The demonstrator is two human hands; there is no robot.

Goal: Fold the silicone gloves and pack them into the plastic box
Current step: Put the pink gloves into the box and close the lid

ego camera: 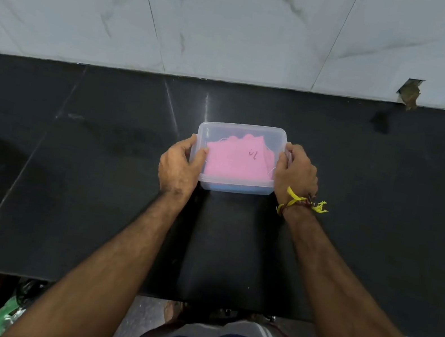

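A clear plastic box (242, 128) stands on the black stone counter (95, 175), in the middle of the view. Folded pink silicone gloves (236, 160) lie inside it, with something blue showing beneath them at the near wall. My left hand (178, 165) grips the box's left side, thumb over the rim. My right hand (297, 172) grips the right side, fingers curled round the rim. A yellow thread band is tied on the right wrist.
A white marble tiled wall (241, 23) rises behind the counter, with a broken hole (410, 93) at the right. The counter's front edge runs near my body. A green bag (6, 314) lies on the floor at lower left.
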